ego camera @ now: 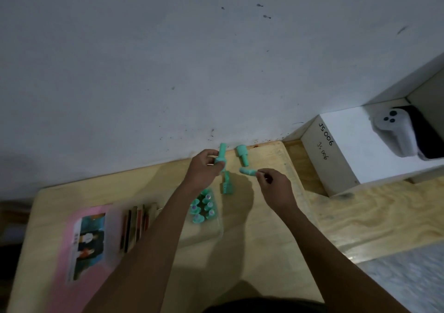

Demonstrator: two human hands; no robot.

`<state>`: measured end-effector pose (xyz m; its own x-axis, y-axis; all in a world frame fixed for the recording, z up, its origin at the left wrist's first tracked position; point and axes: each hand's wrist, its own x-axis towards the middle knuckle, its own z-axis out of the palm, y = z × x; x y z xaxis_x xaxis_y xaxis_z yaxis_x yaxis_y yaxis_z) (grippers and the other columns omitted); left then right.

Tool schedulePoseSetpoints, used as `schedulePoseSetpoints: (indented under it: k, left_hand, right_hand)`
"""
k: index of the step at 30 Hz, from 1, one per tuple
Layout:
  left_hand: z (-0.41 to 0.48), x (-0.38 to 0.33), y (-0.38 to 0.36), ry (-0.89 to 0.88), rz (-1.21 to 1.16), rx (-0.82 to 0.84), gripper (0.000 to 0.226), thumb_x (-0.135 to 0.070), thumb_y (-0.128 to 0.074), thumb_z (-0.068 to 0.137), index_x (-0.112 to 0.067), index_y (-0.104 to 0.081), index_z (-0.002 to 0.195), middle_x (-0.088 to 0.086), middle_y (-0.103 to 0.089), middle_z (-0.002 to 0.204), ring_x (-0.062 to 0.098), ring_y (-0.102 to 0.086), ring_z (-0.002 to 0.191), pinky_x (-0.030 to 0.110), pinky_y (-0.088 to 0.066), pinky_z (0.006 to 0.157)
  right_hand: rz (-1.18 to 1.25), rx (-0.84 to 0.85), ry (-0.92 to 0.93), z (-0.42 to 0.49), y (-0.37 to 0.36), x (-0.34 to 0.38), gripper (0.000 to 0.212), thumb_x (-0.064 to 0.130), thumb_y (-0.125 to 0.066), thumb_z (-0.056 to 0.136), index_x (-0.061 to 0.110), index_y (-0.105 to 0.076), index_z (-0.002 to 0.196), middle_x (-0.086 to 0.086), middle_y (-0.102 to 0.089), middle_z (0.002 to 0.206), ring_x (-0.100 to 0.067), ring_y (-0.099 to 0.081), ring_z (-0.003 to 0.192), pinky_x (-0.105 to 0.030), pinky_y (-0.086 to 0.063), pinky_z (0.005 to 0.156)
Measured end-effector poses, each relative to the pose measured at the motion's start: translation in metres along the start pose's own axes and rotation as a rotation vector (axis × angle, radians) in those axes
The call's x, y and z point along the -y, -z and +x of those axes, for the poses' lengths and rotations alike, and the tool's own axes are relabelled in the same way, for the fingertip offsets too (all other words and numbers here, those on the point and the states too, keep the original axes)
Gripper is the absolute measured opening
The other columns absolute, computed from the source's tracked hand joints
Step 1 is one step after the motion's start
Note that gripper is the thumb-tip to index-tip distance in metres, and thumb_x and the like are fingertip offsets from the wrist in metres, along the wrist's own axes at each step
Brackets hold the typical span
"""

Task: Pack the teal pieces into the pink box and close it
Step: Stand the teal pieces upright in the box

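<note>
My left hand [204, 168] grips an upright teal piece [221, 155] near the table's far edge. My right hand [274, 185] pinches the end of a second teal piece [247, 171], which lies sideways in the air. A third teal piece [242, 154] stands on the table by the wall, and another [226, 185] lies below my left hand. A clear tray [204, 208] holds several small teal pieces, partly hidden by my left forearm. The pink box [84, 240] lies flat at the left with a picture on it.
The wooden table [264, 240] meets a grey wall [168, 72] at its far edge. A row of dark and reddish sticks [137, 226] lies between the pink box and the tray. A white box marked JS006 [360, 144] with a white controller [394, 130] sits at the right.
</note>
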<state>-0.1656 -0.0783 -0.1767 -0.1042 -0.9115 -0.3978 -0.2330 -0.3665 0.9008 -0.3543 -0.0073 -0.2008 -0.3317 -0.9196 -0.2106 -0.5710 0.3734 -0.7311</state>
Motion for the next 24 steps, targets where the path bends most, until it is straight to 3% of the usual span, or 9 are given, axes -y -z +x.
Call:
schedulePoseSetpoints:
  k: [5, 9, 14, 16, 19, 22, 24]
  left_hand:
    - [-0.047, -0.005, 0.020, -0.021, -0.209, 0.024, 0.019, -0.007, -0.062, 0.087, -0.016, -0.052, 0.099, 0.012, -0.071, 0.101, 0.029, -0.070, 0.093, 0.040, -0.055, 0.084]
    - [-0.079, 0.002, 0.034, 0.000, -0.373, 0.011, 0.015, -0.007, -0.058, 0.090, -0.012, -0.051, 0.102, 0.014, -0.070, 0.096, 0.034, -0.070, 0.093, 0.042, -0.054, 0.087]
    - [-0.113, 0.020, 0.045, 0.030, -0.500, -0.016, 0.029, -0.012, -0.057, 0.093, -0.008, -0.050, 0.120, 0.016, -0.068, 0.108, 0.032, -0.070, 0.094, 0.031, -0.058, 0.077]
    - [-0.122, 0.029, 0.048, 0.048, -0.509, -0.035, 0.030, -0.013, -0.058, 0.092, -0.010, -0.052, 0.122, 0.016, -0.068, 0.110, 0.030, -0.070, 0.094, 0.033, -0.057, 0.079]
    - [-0.132, 0.040, 0.053, 0.081, -0.553, -0.057, 0.027, -0.014, -0.059, 0.092, -0.011, -0.054, 0.118, 0.018, -0.068, 0.109, 0.032, -0.070, 0.094, 0.040, -0.055, 0.084]
    - [-0.140, 0.046, 0.057, 0.102, -0.608, -0.057, 0.023, -0.015, -0.058, 0.092, -0.011, -0.055, 0.115, 0.020, -0.068, 0.109, 0.036, -0.069, 0.096, 0.041, -0.055, 0.084]
    - [-0.143, 0.051, 0.058, 0.114, -0.628, -0.066, 0.024, -0.016, -0.058, 0.093, -0.011, -0.054, 0.116, 0.019, -0.068, 0.110, 0.035, -0.069, 0.097, 0.041, -0.055, 0.084]
  right_hand:
    - [0.070, -0.084, 0.071, -0.033, 0.013, 0.015, 0.023, 0.027, -0.061, 0.094, 0.014, -0.071, 0.110, 0.010, -0.066, 0.086, -0.002, -0.059, 0.074, -0.010, -0.040, 0.063]
    - [0.092, -0.052, 0.122, -0.058, 0.016, 0.027, 0.024, 0.032, -0.060, 0.094, 0.017, -0.071, 0.110, 0.015, -0.064, 0.075, -0.003, -0.059, 0.067, -0.010, -0.041, 0.056]
    - [0.100, 0.017, 0.173, -0.083, 0.010, 0.037, 0.024, 0.035, -0.061, 0.093, 0.017, -0.073, 0.104, 0.016, -0.061, 0.068, 0.008, -0.058, 0.062, -0.007, -0.041, 0.053]
    - [0.081, 0.030, 0.178, -0.091, 0.004, 0.039, 0.025, 0.036, -0.062, 0.092, 0.017, -0.074, 0.102, 0.017, -0.062, 0.070, 0.008, -0.058, 0.063, -0.007, -0.042, 0.055]
    - [0.080, 0.064, 0.148, -0.099, -0.003, 0.041, 0.029, 0.040, -0.060, 0.093, 0.015, -0.075, 0.091, 0.013, -0.063, 0.065, -0.003, -0.058, 0.060, -0.014, -0.043, 0.056]
    - [0.169, 0.126, 0.033, -0.103, -0.010, 0.044, 0.038, 0.042, -0.057, 0.094, 0.010, -0.074, 0.081, -0.005, -0.069, 0.068, -0.015, -0.058, 0.060, -0.033, -0.050, 0.063]
    - [0.205, 0.147, -0.012, -0.105, -0.013, 0.045, 0.040, 0.040, -0.057, 0.094, 0.007, -0.074, 0.081, -0.006, -0.070, 0.071, -0.015, -0.058, 0.060, -0.034, -0.050, 0.063]
